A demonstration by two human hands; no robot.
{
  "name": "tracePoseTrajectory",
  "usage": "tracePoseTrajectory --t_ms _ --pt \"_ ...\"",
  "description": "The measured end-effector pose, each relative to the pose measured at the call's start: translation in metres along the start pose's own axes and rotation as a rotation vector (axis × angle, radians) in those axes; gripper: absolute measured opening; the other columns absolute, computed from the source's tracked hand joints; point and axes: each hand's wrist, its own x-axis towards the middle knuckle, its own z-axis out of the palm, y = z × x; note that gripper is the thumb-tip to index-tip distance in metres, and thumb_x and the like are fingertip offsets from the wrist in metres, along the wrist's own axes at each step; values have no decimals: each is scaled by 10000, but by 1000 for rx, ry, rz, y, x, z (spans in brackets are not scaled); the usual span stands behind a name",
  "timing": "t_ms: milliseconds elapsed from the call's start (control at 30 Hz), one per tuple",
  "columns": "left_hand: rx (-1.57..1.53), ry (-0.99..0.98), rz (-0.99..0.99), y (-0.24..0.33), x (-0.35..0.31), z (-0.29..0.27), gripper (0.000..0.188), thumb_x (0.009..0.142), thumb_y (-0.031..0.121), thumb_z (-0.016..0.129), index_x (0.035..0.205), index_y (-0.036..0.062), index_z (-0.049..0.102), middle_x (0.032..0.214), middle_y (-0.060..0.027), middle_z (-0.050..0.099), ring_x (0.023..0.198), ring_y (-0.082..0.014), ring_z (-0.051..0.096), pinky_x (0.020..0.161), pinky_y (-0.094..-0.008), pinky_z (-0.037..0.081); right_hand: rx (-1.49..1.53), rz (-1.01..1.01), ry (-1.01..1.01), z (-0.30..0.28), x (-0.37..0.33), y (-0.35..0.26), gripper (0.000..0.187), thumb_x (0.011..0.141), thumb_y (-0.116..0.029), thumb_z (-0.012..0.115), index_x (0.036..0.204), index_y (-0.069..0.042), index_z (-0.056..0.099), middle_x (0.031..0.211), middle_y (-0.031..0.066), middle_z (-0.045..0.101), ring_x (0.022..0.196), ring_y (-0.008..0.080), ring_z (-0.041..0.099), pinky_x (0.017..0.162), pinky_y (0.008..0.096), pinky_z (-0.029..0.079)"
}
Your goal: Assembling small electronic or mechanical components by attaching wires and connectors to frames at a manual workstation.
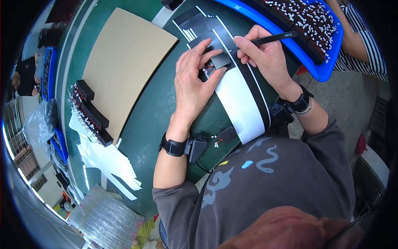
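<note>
My left hand (190,83) has its thumb and fingers around a small dark rectangular block (221,61) with thin wires at its left end. In my right hand (267,58) is a pair of black tweezers (277,38), their tips at the block's upper right edge. Beneath both hands runs a long white sheet (242,99) with a black band along its right side. Black strip pieces (195,23) with white edges lie beyond my left fingers. Nearer my body, another dark block (227,133) rests on the green table, with red wires and white connectors.
A blue tray (321,77) at the upper right holds many wired black blocks. Brown board (128,50) covers the table's left, with a row of black blocks (95,118) on its edge. White paper strips (110,162) lie below. Another person's striped sleeve (371,50) is at right.
</note>
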Motion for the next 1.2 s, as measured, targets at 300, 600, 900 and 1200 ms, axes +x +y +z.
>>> tracePoseTrajectory --t_ms 300,600,900,1200 --pt "1 9 18 0 0 -1 629 790 149 809 1360 73 553 1119 -24 755 1201 -267 598 1122 -426 368 -31 -30 -12 0 0 4 152 974 -128 683 871 -50 601 728 25 655 599 31 581 521 145 417" --pt "-44 17 4 2 2 -1 624 782 175 818 1345 71 572 1092 -41 759 1207 -276 594 1116 -420 372 -35 -36 32 -2 -4 -1 126 997 -153 653 955 -38 619 815 37 701 695 57 641 600 181 473" --pt "-62 58 50 -6 -5 1 652 779 177 812 1370 64 561 1118 -97 738 1144 -288 628 1087 -424 399 -802 -695 -364 4 -10 -14 151 935 -76 686 1080 -37 682 1117 118 731 1025 261 701 952 366 509" --pt "-69 155 140 1 -1 -5 643 796 116 785 1388 59 540 1128 -135 721 1088 -274 655 963 -373 497 -586 -495 -325 -2 -13 -24 200 830 28 758 998 -45 678 1131 118 716 1147 318 642 1014 414 484"
